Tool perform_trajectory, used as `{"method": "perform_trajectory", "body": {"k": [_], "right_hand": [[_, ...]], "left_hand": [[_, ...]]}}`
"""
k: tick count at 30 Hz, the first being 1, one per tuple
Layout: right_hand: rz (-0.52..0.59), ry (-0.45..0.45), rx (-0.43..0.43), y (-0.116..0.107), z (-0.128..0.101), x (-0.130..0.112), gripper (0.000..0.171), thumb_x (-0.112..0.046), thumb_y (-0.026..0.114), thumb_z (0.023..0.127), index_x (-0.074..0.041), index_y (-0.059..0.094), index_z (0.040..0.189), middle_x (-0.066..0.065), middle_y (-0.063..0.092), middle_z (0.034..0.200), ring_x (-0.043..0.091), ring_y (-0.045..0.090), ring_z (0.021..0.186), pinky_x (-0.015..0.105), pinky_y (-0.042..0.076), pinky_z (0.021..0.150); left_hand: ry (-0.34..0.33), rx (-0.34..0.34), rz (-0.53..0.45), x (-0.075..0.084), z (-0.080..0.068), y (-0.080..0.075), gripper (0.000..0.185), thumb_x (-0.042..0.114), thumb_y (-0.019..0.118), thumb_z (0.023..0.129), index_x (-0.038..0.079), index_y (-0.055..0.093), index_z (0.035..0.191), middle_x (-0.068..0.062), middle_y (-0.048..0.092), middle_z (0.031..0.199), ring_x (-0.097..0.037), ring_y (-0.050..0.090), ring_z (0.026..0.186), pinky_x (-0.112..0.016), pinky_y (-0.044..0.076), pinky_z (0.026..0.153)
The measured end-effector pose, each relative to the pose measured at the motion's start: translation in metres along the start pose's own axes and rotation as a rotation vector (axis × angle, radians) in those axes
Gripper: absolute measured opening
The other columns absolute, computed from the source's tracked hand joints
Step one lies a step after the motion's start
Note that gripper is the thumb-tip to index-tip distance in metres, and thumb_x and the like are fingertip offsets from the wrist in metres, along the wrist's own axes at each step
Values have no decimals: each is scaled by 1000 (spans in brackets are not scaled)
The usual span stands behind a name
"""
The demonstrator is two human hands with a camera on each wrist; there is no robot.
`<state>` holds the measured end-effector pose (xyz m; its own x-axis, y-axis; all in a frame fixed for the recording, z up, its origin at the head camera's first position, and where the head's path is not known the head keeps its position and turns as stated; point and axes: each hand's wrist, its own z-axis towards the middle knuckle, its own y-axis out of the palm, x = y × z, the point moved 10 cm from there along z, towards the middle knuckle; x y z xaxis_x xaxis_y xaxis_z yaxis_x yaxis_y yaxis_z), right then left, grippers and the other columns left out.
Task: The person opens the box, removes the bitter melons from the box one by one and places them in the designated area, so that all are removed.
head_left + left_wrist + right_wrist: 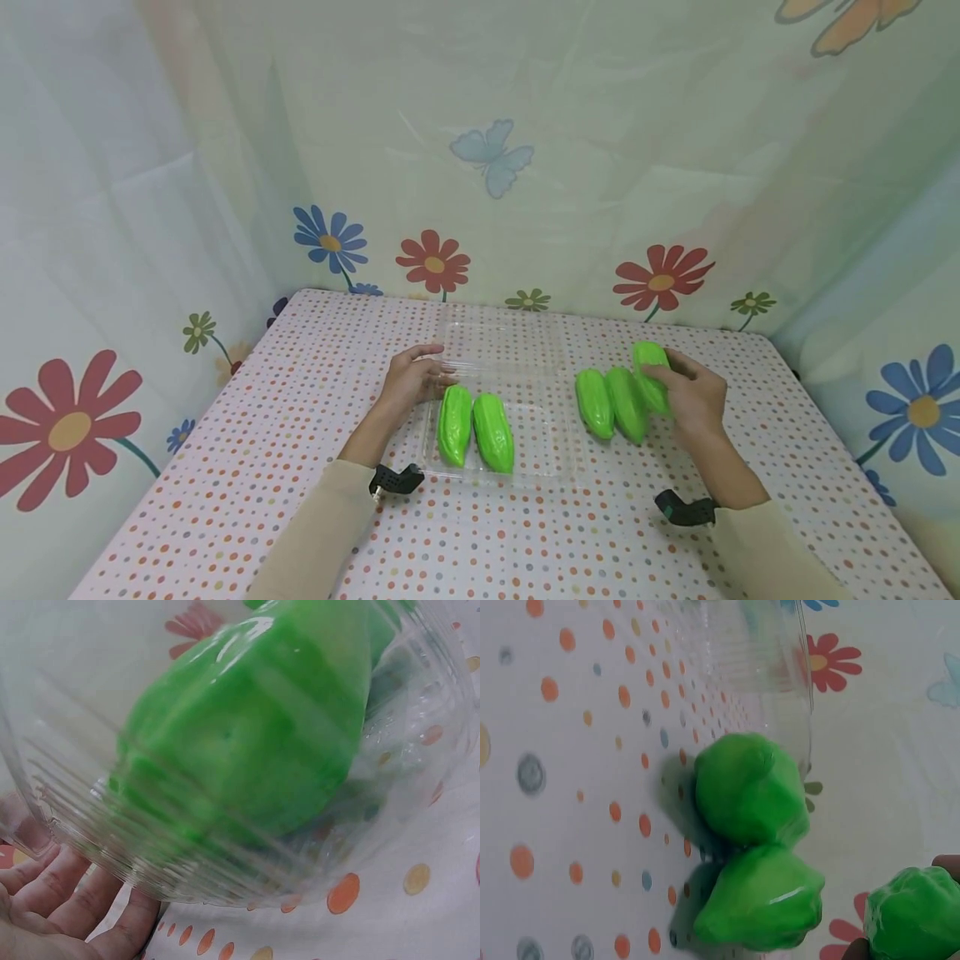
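A surface point(225, 467) with a polka-dot cloth sits inside flower-printed curtain walls point(112, 208); a blue butterfly print point(491, 154) faces forward.

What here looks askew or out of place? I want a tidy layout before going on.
Nothing is spilled or damaged. Two green gourds lie side by side in the clear tray, steadied by the left hand. Two more lie on the dotted tablecloth; the right hand holds a fifth gourd tilted.

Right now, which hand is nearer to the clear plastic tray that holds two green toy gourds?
Left. The left hand touches the clear plastic tray at its far-left rim; the right hand is apart, holding another green gourd.
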<state>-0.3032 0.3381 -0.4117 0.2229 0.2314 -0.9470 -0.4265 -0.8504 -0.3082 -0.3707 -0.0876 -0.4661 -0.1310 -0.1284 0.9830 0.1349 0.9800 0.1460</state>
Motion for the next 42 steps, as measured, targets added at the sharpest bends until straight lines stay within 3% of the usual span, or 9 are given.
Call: {"method": "perform_trajectory", "body": {"k": [8, 13, 21, 26, 32, 39, 42], "right_hand": [[76, 48, 8, -12, 13, 14, 68, -32, 75, 92, -17, 48, 152, 9, 44, 156, 14, 50, 123, 12, 48, 82], [66, 51, -3, -15, 16, 19, 69, -34, 74, 94, -16, 45, 154, 9, 41, 159, 12, 50, 122, 12, 48, 82], [9, 52, -8, -19, 24, 28, 69, -37, 70, 96, -16, 42, 156, 9, 37, 162, 23, 44, 136, 31, 44, 102], [-48, 48, -13, -16, 25, 36, 68, -32, 68, 97, -13, 41, 156, 12, 38, 161, 25, 45, 136, 34, 45, 103], [-111, 32, -57, -11, 25, 42, 70, -33, 67, 97, -9, 39, 156, 17, 35, 161, 36, 40, 142, 48, 41, 110], [-125, 18, -75, -5, 24, 46, 70, -29, 67, 96, -7, 38, 156, 18, 33, 162, 39, 35, 146, 53, 35, 116], [-135, 16, -71, -4, 24, 47, 71, -29, 67, 96, -5, 38, 156, 19, 31, 163, 41, 32, 148, 54, 33, 117]], "left_hand": [[-22, -25, 2, 0, 0, 2, 48, 4, 48, 100, -2, 46, 148, -34, 61, 130, -45, 67, 113, -37, 61, 80], [-29, -40, 1, 11, -8, 6, 48, 1, 48, 98, -4, 46, 147, -35, 59, 131, -45, 66, 113, -39, 60, 83], [-11, -28, -1, 21, -18, 9, 49, 0, 49, 97, -5, 47, 146, -34, 61, 128, -45, 67, 111, -39, 61, 81], [-11, -33, -1, 20, -16, 9, 48, 1, 48, 98, -5, 47, 145, -36, 60, 129, -47, 66, 113, -40, 60, 83], [-15, -31, -9, 22, -17, 9, 45, 1, 48, 99, -6, 47, 144, -36, 60, 128, -50, 63, 115, -38, 60, 82], [0, 0, -14, -1, 1, -1, 47, 6, 53, 98, 1, 50, 144, -29, 65, 124, -37, 72, 103, -38, 61, 80], [7, 7, -15, -1, 1, -1, 47, 6, 54, 96, 0, 52, 142, -27, 67, 121, -31, 75, 96, -37, 61, 78]]}}
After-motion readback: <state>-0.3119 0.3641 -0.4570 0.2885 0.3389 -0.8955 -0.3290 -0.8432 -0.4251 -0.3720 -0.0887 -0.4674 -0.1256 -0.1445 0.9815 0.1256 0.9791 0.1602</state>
